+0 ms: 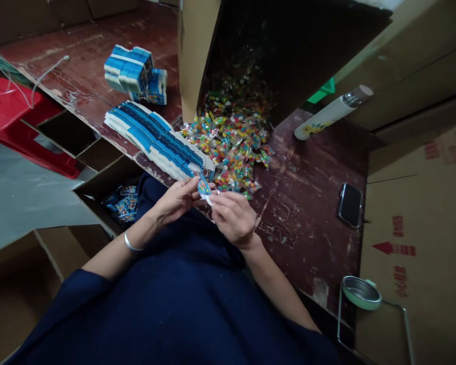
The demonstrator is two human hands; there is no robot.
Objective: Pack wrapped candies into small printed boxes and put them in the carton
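Note:
Between my two hands is a small blue-and-white printed packet (203,187). My left hand (178,198) pinches its upper left side between thumb and fingers. The fingers of my right hand (234,217) are closed at its lower white end; whether they also hold a small candy bag is hidden. Just beyond lies a long row of overlapping flat blue packets (154,136) along the table edge. Beside that row, a heap of small clear bags of colourful candy (231,144) spills out of a tipped cardboard box (197,50).
Strapped bundles of blue packets (129,68) stand at the back of the red-brown table (289,203). A white flask (327,116) and a phone (350,204) are on the right. Below left, an open carton holds filled blue packets (125,204), near a red stool (19,111).

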